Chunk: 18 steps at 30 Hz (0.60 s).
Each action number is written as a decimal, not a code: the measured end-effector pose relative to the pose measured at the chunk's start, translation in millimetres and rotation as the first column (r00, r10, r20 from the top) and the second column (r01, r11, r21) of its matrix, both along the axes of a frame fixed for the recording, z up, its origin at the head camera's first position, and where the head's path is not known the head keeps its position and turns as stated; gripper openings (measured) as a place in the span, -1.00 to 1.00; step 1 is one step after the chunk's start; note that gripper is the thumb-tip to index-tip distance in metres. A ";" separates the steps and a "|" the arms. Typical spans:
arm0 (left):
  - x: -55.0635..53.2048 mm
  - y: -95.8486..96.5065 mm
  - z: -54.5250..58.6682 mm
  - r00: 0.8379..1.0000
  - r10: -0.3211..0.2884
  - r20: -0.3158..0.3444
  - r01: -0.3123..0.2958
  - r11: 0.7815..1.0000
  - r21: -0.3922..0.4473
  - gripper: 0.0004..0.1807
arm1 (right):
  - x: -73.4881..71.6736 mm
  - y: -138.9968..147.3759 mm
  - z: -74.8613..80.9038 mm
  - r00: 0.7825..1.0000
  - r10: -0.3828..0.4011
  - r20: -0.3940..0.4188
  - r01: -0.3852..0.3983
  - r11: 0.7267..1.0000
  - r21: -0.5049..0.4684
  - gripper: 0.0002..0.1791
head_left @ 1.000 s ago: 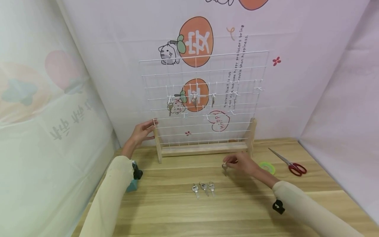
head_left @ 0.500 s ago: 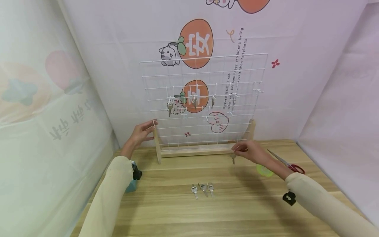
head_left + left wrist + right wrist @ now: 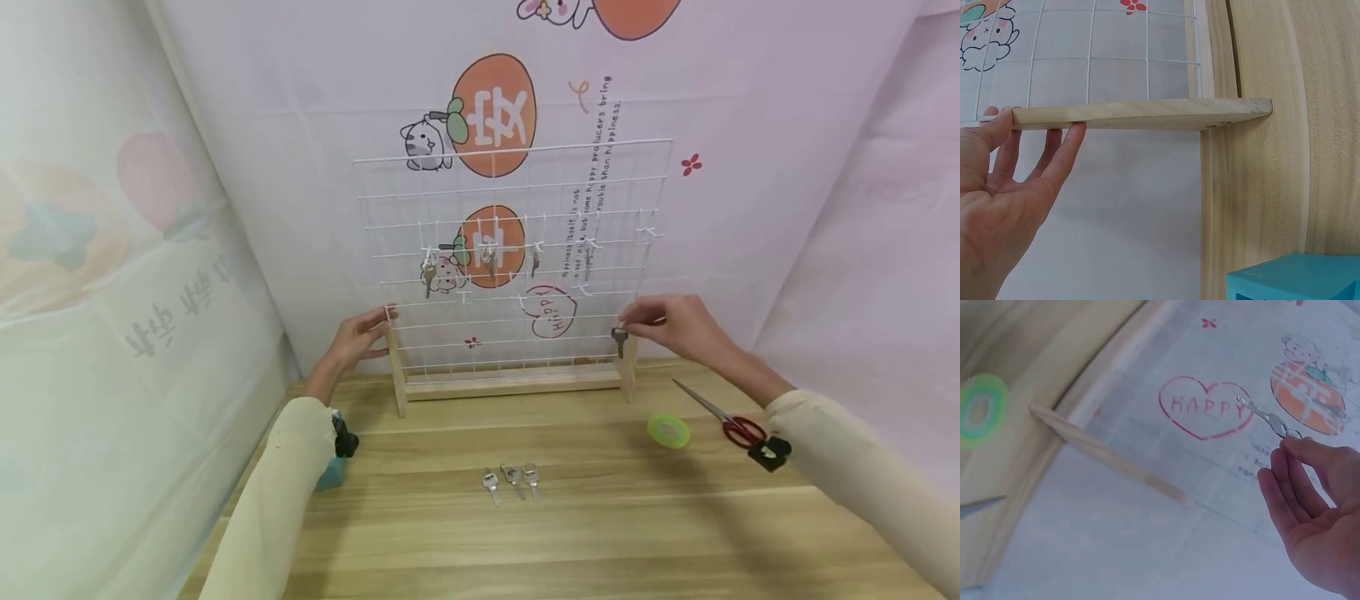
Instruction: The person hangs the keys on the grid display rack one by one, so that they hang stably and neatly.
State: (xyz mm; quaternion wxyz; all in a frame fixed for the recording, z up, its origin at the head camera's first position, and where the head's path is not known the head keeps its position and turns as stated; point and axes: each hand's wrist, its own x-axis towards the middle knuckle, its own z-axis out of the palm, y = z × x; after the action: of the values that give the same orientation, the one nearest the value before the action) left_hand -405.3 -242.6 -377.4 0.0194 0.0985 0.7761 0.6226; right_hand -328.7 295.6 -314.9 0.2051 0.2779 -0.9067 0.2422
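Observation:
My right hand [image 3: 673, 327] pinches a key [image 3: 618, 340] by its ring between thumb and fingertips, in front of the right wooden post of a white wire grid rack [image 3: 517, 387]. In the right wrist view the key [image 3: 1269, 417] points away from the fingertips. At the rack's other end my left hand [image 3: 358, 335] grips the left post [image 3: 1135, 114], thumb on one side and fingers on the other. Keys hang from white hooks on the grid: one at left [image 3: 428, 277], one at centre [image 3: 489, 262] and one farther right [image 3: 535, 262]. Three keys [image 3: 512, 477] lie on the table.
A yellow-green tape roll [image 3: 668, 431] and red-handled scissors [image 3: 738, 427] lie right of the rack. Near the left forearm stands a teal object [image 3: 332, 473]. A printed cloth [image 3: 720, 250] hangs close behind the grid.
My right hand has lifted the key from low over the table, up and to the right, to the right post. The left hand keeps its hold on the left post.

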 end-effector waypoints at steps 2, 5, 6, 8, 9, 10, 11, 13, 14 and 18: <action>0.9 -0.1 0.3 1.000 -0.001 -0.002 0.001 1.000 0.002 -0.48 | 0.0 3.2 11.4 1.000 -0.008 -0.026 0.008 1.000 -0.004 -0.88; 2.4 -1.1 0.3 1.000 0.000 -0.002 0.000 1.000 -0.001 -0.48 | -1.1 6.5 25.1 0.997 -0.030 -0.065 0.030 1.000 -0.005 -0.88; 2.7 -1.5 0.2 1.000 0.002 -0.001 -0.002 1.000 -0.001 -0.48 | -1.7 7.5 29.0 0.996 -0.039 -0.075 0.039 0.999 -0.006 -0.88; 2.8 -1.6 -0.6 1.000 0.005 0.002 -0.005 1.000 0.004 -0.48 | -2.9 9.5 36.2 0.994 -0.058 -0.094 0.058 0.998 -0.006 -0.87; 2.7 -1.5 -1.0 1.000 0.005 0.002 -0.005 1.000 0.006 -0.48 | -3.3 10.8 39.7 0.992 -0.064 -0.106 0.064 0.998 -0.007 -0.87; 2.4 -1.3 -1.3 1.000 0.003 0.000 -0.003 1.000 0.007 -0.48 | -3.5 12.0 43.3 0.991 -0.071 -0.117 0.070 0.997 -0.011 -0.86; 2.1 -1.0 -1.6 1.000 -0.001 -0.002 0.001 1.000 0.008 -0.48 | -3.8 13.3 46.9 0.989 -0.076 -0.129 0.075 0.997 -0.018 -0.86; 1.4 -0.3 -2.0 1.000 -0.004 -0.006 0.004 1.000 0.012 -0.48 | -4.6 16.2 54.0 0.984 -0.089 -0.151 0.085 0.996 -0.034 -0.85; 1.2 0.0 -2.0 1.000 -0.007 -0.009 0.007 1.000 0.013 -0.48 | -4.7 17.6 57.8 0.982 -0.094 -0.164 0.088 0.995 -0.044 -0.84; 2.0 0.4 -0.5 1.000 -0.011 -0.015 0.011 1.000 0.021 -0.48 | -6.5 22.5 71.6 0.973 -0.125 -0.192 0.112 0.991 -0.076 -0.83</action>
State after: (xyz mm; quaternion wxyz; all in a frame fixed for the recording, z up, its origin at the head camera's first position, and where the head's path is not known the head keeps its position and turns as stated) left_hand -403.4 -242.2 -377.9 0.0159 0.1076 0.7691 0.6298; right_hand -335.2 318.1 -243.3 0.3167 0.2393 -0.8885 0.2302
